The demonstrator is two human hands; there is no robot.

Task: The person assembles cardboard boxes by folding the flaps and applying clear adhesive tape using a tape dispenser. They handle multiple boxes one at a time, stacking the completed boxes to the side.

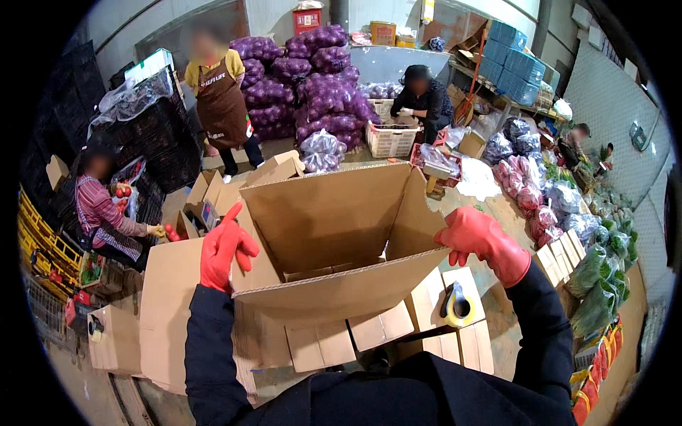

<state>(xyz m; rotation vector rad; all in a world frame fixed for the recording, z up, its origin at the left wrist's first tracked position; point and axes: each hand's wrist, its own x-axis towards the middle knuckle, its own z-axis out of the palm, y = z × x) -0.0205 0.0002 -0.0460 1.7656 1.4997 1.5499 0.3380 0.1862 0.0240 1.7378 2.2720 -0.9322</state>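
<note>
In front of me a large cardboard box (pixel 334 287) is unfolded, its near wall tilted toward me and its inside showing. My left hand (pixel 224 250), in a red rubber glove, is at the box's left edge, with some fingers bent over it and one finger raised. At the right edge my right hand (pixel 486 243), gloved the same, pinches the cardboard near the corner. Flattened cardboard (pixel 167 312) stands beside my left forearm. A tape dispenser (pixel 458 307) with a yellowish roll lies on closed cartons (pixel 471 346) below the box.
Purple mesh sacks (pixel 327 106) are piled at the back. One person in a brown apron (pixel 222 103) stands there; another crouches by a white crate (pixel 391 140). At left, a person in a striped top (pixel 106 202) holds red produce. Bagged vegetables (pixel 561 206) line the right side.
</note>
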